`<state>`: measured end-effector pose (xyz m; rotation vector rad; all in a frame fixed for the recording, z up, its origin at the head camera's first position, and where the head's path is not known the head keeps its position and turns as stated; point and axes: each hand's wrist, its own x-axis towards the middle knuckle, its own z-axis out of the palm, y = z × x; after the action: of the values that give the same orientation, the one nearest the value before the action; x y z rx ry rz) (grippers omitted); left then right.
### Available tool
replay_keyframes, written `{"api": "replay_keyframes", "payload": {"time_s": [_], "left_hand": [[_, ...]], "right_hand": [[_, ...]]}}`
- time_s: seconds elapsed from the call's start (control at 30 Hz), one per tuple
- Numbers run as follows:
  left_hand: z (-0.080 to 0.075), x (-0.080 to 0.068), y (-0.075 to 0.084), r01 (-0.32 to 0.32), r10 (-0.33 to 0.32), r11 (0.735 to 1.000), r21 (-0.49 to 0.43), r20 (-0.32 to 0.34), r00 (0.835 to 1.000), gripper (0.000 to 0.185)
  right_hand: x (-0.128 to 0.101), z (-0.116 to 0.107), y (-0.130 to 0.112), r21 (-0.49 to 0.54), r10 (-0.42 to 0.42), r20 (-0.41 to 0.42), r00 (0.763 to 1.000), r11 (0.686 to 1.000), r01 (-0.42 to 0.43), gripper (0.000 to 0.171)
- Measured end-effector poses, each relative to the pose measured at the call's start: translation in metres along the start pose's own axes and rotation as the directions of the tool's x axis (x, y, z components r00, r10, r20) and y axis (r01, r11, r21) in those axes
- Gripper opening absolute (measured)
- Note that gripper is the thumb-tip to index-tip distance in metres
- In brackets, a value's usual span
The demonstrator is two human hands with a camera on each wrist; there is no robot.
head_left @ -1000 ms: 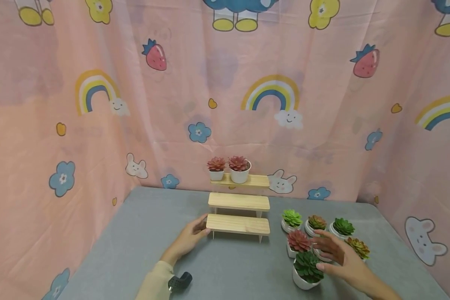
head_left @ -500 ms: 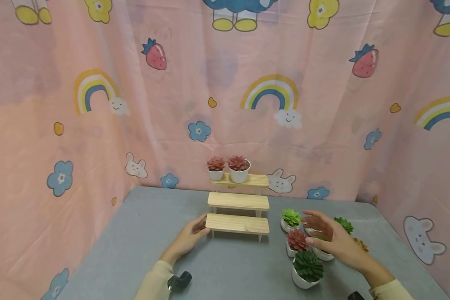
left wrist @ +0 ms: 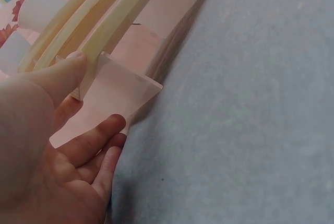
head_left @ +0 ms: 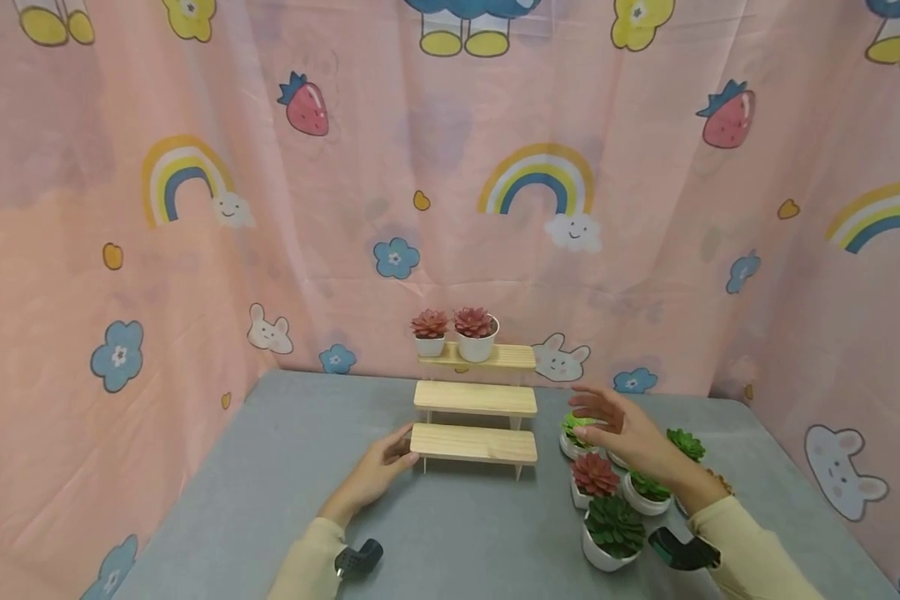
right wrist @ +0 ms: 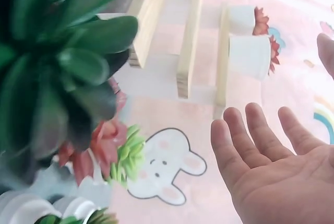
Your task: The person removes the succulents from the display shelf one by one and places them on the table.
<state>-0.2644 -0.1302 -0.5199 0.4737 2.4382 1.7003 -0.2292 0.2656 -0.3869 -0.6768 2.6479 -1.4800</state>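
A three-tier wooden stand [head_left: 474, 444] with translucent legs is on the table. My left hand [head_left: 371, 473] holds the left end of its lowest board; in the left wrist view the thumb lies on the wood and the fingers reach round the leg [left wrist: 117, 83]. Two potted red succulents, a small one [head_left: 430, 325] and a larger one [head_left: 474, 323], occupy the top board. My right hand [head_left: 630, 433] is held above a bright green succulent [head_left: 573, 443], partly covering it. Its fingers are spread and hold nothing. Nearer me are a red succulent [head_left: 594, 475] and a dark green one [head_left: 613, 527].
More potted succulents stand at the right, including a green one [head_left: 651, 490] and another [head_left: 686, 445]; others are partly hidden behind the right forearm. A pink patterned curtain [head_left: 322, 208] hangs behind the grey table [head_left: 232, 483]. Each wrist wears a dark camera [head_left: 358, 560].
My right hand has moved left and away from me, from over the rear pots to above the bright green succulent. The left hand stays at the stand.
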Motion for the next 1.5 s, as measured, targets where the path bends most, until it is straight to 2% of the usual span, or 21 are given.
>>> {"api": "replay_keyframes", "payload": {"time_s": [0.13, 0.4, 0.87, 1.2, 1.5], "left_hand": [[0.0, 0.0, 0.0, 0.018, -0.018, 1.0, -0.005, -0.007, 1.0, 0.063], [0.0, -0.001, 0.001, 0.008, -0.008, 1.0, -0.023, -0.009, 1.0, 0.062], [0.0, 0.0, -0.006, 0.015, -0.015, 1.0, 0.005, -0.007, 1.0, 0.064], [-0.001, 0.0, -0.003, 0.007, -0.007, 1.0, -0.009, -0.011, 1.0, 0.062], [0.0, 0.001, -0.003, -0.011, 0.011, 0.999, -0.03, -0.004, 1.0, 0.061]], "right_hand": [[0.015, 0.003, 0.004, 0.019, 0.015, 0.003, 1.0, 1.0, -0.016, 0.059], [0.046, 0.009, 0.007, 0.062, 0.076, 0.01, 0.997, 0.995, -0.076, 0.063], [0.092, 0.029, -0.007, 0.167, 0.102, -0.01, 0.995, 0.981, -0.099, 0.071], [0.127, 0.041, -0.023, 0.168, 0.15, -0.014, 0.989, 0.975, -0.145, 0.073], [0.15, 0.053, -0.034, 0.238, 0.176, -0.034, 0.984, 0.958, -0.163, 0.085]]}}
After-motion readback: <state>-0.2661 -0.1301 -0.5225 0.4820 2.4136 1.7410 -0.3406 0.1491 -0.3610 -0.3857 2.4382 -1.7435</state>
